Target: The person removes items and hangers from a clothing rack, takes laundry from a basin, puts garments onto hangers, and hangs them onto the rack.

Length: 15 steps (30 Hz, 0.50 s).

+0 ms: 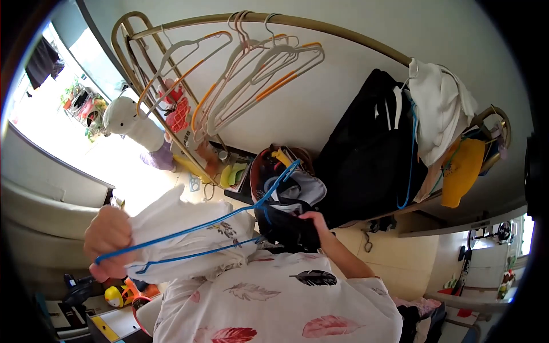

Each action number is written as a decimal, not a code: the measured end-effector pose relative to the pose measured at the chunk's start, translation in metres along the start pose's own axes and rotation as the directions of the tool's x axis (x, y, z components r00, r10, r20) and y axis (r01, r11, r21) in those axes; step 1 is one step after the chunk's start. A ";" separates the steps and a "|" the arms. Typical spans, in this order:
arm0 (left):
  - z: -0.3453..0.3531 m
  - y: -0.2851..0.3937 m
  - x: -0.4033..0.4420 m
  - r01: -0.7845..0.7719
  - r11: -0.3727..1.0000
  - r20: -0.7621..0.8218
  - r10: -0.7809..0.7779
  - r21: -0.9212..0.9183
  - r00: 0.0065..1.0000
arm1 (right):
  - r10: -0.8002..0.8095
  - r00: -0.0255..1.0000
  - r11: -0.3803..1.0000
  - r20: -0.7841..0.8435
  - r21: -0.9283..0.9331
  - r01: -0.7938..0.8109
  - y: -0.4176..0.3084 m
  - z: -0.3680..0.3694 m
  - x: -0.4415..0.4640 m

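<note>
My left hand (108, 243) is closed around one end of a blue clothes hanger (189, 230). The hanger stretches sideways in front of my body, its hook end pointing up and away. Behind and beneath it, white cloth with a grey print (189, 251) runs from my left hand toward my chest; whether the hand also grips this cloth is hard to see. With my right hand (313, 220) I grip the edge of a bunched black garment (291, 228), which hangs near the hook end of the hanger. Some of the right fingers are hidden by the black fabric.
Several pale hangers (251, 68) hang from a curved metal rail (337, 30). Black clothing (366, 154), a white garment (437, 108) and a yellow piece (462, 171) hang at the right. Below is a bag with items (286, 177). A white plush toy (128, 120) stands left.
</note>
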<state>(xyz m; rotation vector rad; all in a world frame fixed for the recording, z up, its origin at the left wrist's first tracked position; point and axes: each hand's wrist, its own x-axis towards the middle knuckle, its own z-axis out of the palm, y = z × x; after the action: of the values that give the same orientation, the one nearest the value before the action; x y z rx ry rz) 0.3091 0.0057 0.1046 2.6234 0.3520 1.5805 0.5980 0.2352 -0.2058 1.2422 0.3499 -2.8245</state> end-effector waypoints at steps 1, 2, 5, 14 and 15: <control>0.003 -0.007 0.012 -0.085 0.990 -0.028 0.082 -0.111 0.996 | -0.019 0.999 0.997 0.031 0.071 0.017 -0.009 -0.004 -0.017; -0.005 -0.001 0.002 -0.090 0.990 -0.030 0.087 -0.113 0.996 | -0.063 0.996 0.993 0.070 0.108 0.055 -0.015 -0.017 -0.029; -0.035 0.023 -0.027 -0.053 0.999 -0.293 0.051 0.001 0.955 | -0.150 0.987 0.980 -0.056 0.126 0.156 -0.042 -0.046 -0.063; 0.050 -0.026 0.020 0.056 0.743 0.080 -0.147 0.666 0.986 | -0.159 0.983 0.963 -0.095 -0.235 0.133 0.006 -0.043 0.008; 0.063 -0.043 0.022 -0.040 0.659 0.045 0.010 0.751 0.999 | -0.176 0.982 0.960 -0.066 -0.231 0.157 0.006 -0.035 0.007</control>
<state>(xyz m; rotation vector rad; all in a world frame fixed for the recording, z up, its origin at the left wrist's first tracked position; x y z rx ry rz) 0.3674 0.0565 0.0871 3.2204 1.2237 1.6318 0.6196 0.2375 -0.2348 1.3445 0.7910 -2.7686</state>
